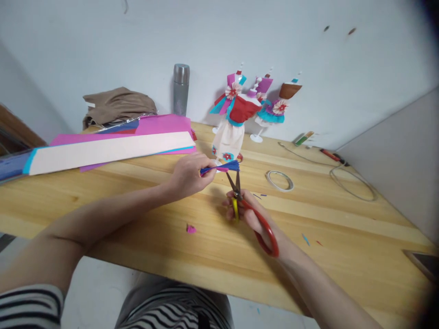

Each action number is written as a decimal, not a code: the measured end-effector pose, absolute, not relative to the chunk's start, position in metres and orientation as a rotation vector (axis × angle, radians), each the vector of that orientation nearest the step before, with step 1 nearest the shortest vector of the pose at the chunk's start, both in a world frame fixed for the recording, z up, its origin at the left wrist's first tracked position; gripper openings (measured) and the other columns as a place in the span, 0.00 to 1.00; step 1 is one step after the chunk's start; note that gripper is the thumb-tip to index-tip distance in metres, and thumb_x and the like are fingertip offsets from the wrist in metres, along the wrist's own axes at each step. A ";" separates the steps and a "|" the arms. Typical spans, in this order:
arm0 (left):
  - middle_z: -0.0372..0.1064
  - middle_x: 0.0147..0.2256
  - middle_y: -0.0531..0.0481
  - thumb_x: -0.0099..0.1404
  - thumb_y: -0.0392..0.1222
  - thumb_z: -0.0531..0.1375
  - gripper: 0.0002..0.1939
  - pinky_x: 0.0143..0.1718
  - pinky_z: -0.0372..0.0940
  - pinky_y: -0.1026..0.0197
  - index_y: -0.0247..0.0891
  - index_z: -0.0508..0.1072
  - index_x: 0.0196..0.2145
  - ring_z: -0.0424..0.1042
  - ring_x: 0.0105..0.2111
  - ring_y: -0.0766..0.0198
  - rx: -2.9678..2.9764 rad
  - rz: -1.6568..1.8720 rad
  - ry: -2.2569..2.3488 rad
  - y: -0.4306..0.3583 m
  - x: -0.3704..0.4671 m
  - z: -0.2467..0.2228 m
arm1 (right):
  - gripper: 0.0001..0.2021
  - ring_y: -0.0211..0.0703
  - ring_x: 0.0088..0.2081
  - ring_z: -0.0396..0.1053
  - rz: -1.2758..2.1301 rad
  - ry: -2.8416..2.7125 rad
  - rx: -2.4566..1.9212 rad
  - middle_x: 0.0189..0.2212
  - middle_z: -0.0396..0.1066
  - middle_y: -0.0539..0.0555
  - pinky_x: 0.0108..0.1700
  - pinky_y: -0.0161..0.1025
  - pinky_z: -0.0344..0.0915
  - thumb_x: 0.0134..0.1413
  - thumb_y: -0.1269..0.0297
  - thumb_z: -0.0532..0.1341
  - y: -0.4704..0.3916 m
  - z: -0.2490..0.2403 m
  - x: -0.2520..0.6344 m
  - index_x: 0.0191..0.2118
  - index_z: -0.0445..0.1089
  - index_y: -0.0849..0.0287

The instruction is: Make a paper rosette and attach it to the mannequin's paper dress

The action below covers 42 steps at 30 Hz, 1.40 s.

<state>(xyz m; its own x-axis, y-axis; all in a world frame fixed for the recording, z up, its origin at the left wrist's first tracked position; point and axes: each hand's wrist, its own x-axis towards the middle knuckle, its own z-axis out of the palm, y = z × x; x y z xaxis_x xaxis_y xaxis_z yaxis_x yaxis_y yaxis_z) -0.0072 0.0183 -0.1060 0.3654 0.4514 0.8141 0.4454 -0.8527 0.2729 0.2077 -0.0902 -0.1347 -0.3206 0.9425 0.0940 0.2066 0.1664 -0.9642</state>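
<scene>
My left hand [192, 173] pinches a narrow bundle of folded blue and pink paper [230, 166], its blue end fanning out to the right. In my right hand [247, 211] is a pair of scissors [267, 230] with one red and one yellow handle. The scissors' blades are parted and point up at the bundle's fanned end; I cannot tell whether they touch it. Just behind the bundle stands a small dress form [229, 130] in a red bodice and pale skirt. A crumpled pink scrap [191, 228] lies on the table nearer to me.
Several dressed mini forms [270, 109] stand by the wall, left of a glue stick [304, 138]. A tape roll [280, 181] and cable [355, 192] lie right. Coloured sheets [113, 148], a brown cloth [120, 107] and a flask [181, 89] are at left and back.
</scene>
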 end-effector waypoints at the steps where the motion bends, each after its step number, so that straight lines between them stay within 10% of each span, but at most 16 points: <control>1: 0.70 0.23 0.53 0.62 0.33 0.60 0.06 0.27 0.57 0.66 0.36 0.74 0.27 0.65 0.24 0.69 2.594 1.550 0.852 0.017 -0.007 -0.105 | 0.28 0.45 0.36 0.66 1.229 -1.672 -1.089 0.42 0.66 0.55 0.42 0.44 0.67 0.58 0.33 0.53 -0.090 -0.131 0.204 0.51 0.62 0.51; 28: 0.67 0.21 0.53 0.59 0.32 0.58 0.07 0.29 0.56 0.62 0.37 0.75 0.27 0.65 0.25 0.65 2.804 1.423 0.835 0.013 -0.006 -0.111 | 0.22 0.31 0.12 0.51 1.281 -1.366 -1.360 0.20 0.54 0.39 0.14 0.32 0.52 0.57 0.38 0.57 -0.096 -0.129 0.167 0.39 0.57 0.52; 34: 0.69 0.21 0.53 0.60 0.32 0.58 0.08 0.27 0.56 0.63 0.37 0.74 0.25 0.64 0.24 0.68 2.690 1.396 0.826 0.023 -0.011 -0.104 | 0.16 0.36 0.20 0.57 0.953 -1.803 -1.669 0.19 0.58 0.44 0.22 0.34 0.53 0.55 0.47 0.61 -0.091 -0.114 0.190 0.32 0.61 0.55; 37: 0.74 0.25 0.51 0.63 0.32 0.58 0.08 0.30 0.60 0.64 0.37 0.78 0.29 0.68 0.25 0.69 2.613 1.352 0.653 0.027 -0.014 -0.097 | 0.12 0.42 0.27 0.67 0.732 -2.178 -1.862 0.27 0.71 0.52 0.30 0.37 0.60 0.50 0.59 0.64 -0.090 -0.107 0.203 0.39 0.69 0.58; 42: 0.79 0.33 0.48 0.65 0.34 0.59 0.08 0.37 0.66 0.63 0.39 0.79 0.35 0.75 0.33 0.66 2.606 1.163 0.502 0.030 -0.018 -0.089 | 0.36 0.53 0.45 0.74 0.675 -2.552 -1.635 0.54 0.72 0.63 0.45 0.45 0.68 0.48 0.67 0.65 -0.096 -0.090 0.213 0.65 0.62 0.53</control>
